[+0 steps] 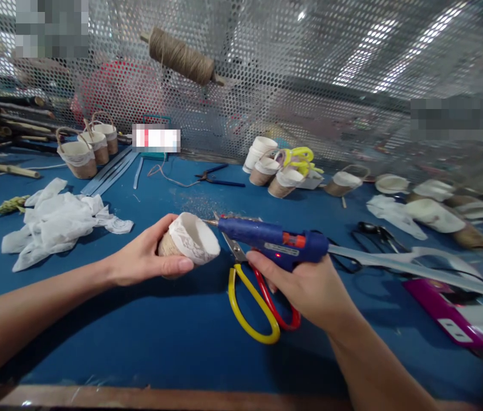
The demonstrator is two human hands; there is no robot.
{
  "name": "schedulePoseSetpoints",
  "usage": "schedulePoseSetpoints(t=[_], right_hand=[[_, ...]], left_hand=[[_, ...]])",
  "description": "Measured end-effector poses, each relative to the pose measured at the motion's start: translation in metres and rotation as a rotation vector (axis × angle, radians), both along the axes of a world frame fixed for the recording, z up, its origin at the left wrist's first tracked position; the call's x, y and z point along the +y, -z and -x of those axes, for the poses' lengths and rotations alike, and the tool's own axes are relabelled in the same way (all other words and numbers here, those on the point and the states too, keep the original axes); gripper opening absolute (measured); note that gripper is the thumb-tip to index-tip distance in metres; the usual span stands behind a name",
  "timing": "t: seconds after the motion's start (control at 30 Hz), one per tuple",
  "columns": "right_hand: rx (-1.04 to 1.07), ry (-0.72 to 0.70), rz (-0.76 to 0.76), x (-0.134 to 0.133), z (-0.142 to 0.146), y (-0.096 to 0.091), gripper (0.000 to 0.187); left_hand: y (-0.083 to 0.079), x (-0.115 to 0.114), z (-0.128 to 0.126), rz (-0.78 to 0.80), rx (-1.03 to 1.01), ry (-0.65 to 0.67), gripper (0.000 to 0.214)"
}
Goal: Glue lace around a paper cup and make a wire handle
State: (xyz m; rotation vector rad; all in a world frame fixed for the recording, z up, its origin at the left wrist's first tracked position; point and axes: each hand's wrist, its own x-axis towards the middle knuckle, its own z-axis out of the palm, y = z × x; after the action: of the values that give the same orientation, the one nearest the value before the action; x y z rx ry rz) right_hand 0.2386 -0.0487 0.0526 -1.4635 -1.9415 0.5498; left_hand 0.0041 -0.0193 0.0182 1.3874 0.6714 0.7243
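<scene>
My left hand (151, 257) is wrapped round a small paper cup (194, 237), tilted with its open mouth to the right. White lace covers the cup's upper band, and brown twine or burlap its lower part. In my right hand (305, 285) is a blue hot glue gun (267, 234) with a small red light lit on its body. Its metal nozzle points left and meets or nearly meets the cup's rim; I cannot tell if they touch. A long clear glue stick (421, 271) runs out of its back. Scissors (252, 308) with yellow and red handles lie beneath the gun.
White lace fabric (65, 225) lies at left. Finished cups with handles (78, 160) stand behind it, beside clear glue sticks (110, 171). Pliers (219, 177) and more cups (262, 168) sit at the back. A twine spool (181, 57) hangs on the mesh. A purple box (442, 314) lies right.
</scene>
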Motion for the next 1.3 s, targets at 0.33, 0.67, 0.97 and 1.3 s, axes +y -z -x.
schedulePoseSetpoints(t=[0.33, 0.67, 0.97, 1.3], right_hand=[[-0.27, -0.105, -0.262, 0.005, -0.018, 0.018, 0.018], [-0.352, -0.135, -0.328, 0.007, -0.021, 0.023, 0.02], [-0.041, 0.004, 0.022, -0.001, -0.003, 0.0, 0.017], [0.178, -0.117, 0.333, 0.004, -0.013, -0.003, 0.035]], left_hand=[[-0.001, -0.002, -0.001, 0.012, 0.013, 0.026, 0.055], [-0.001, -0.001, 0.0, -0.026, 0.064, -0.004, 0.058], [-0.004, 0.001, 0.001, -0.071, 0.107, -0.053, 0.062], [-0.006, 0.005, 0.009, -0.057, 0.044, 0.093, 0.065]])
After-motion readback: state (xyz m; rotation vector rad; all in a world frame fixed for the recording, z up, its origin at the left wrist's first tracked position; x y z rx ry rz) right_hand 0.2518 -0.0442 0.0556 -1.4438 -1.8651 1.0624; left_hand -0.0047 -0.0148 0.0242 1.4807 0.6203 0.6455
